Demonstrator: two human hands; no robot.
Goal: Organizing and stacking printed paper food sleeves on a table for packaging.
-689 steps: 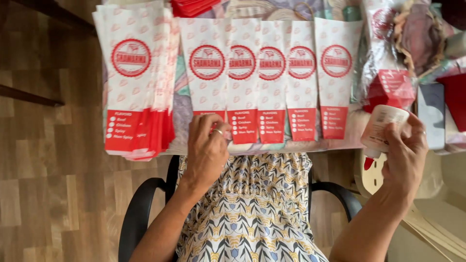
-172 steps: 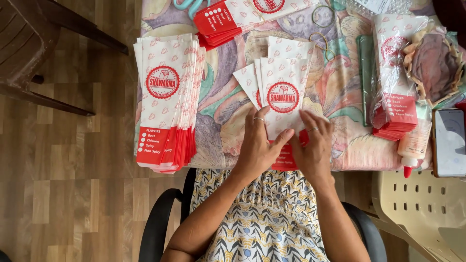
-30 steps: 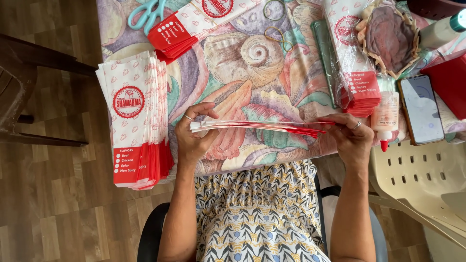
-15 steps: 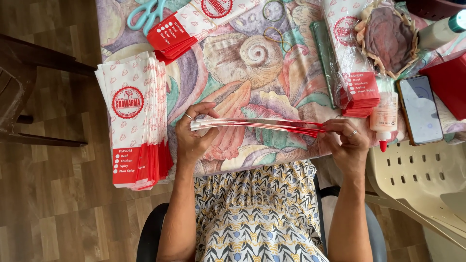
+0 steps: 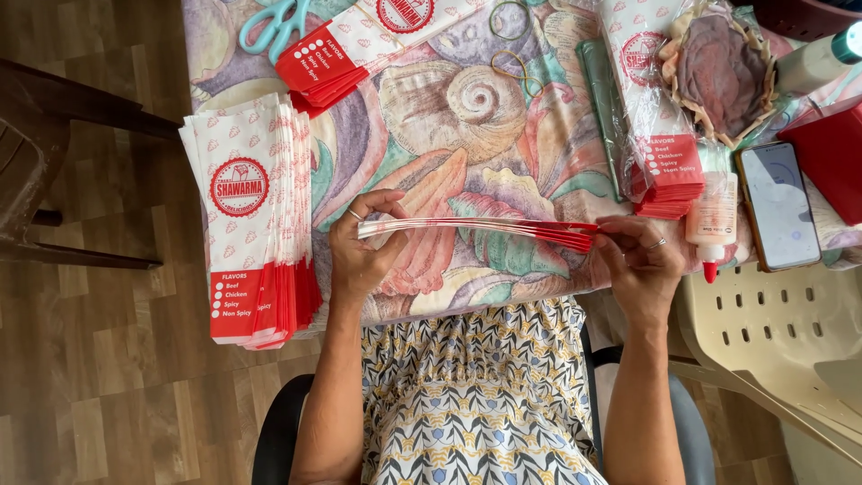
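Now both hands, left (image 5: 364,256) and right (image 5: 639,260), pinch the bag bundle (image 5: 476,229) edge-on above the bench's (image 5: 467,117) near edge; tapping it level should square the edges.

Home worktable: shell-print tablecloth (image 5: 467,108), wood floor (image 5: 108,395), plastic chair (image 5: 790,332).

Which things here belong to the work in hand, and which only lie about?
In hand:
- left hand and right hand holding the flat bundle of white-and-red paper bags edge-on
- tall stack of same bags

Lying about:
- turquoise scissors
- rubber bands
- glue bottle
- phone
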